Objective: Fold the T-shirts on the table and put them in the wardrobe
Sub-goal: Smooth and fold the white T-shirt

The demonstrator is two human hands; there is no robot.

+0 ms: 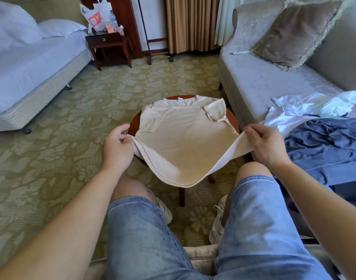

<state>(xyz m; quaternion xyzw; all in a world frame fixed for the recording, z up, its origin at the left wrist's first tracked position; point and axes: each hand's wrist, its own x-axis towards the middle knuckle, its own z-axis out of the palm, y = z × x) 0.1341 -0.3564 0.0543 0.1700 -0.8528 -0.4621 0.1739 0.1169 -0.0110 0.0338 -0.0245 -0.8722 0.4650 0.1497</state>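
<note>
A cream T-shirt [183, 136] lies spread over a small round wooden table [232, 120], collar at the far side, both sleeves folded inward. Its hem sags off the near edge of the table. My left hand [117, 147] pinches the hem's left corner. At the right corner, my right hand [264, 145] grips the hem and holds it lifted. A white T-shirt [314, 107] and a blue garment [330, 146] lie crumpled on the sofa to the right.
A grey sofa [274, 81] with a cushion [296, 33] runs along the right. A bed [31, 63] is at the left and a dark nightstand [110, 43] with bags stands behind it. My knees in denim shorts are below the table. Patterned carpet covers the floor.
</note>
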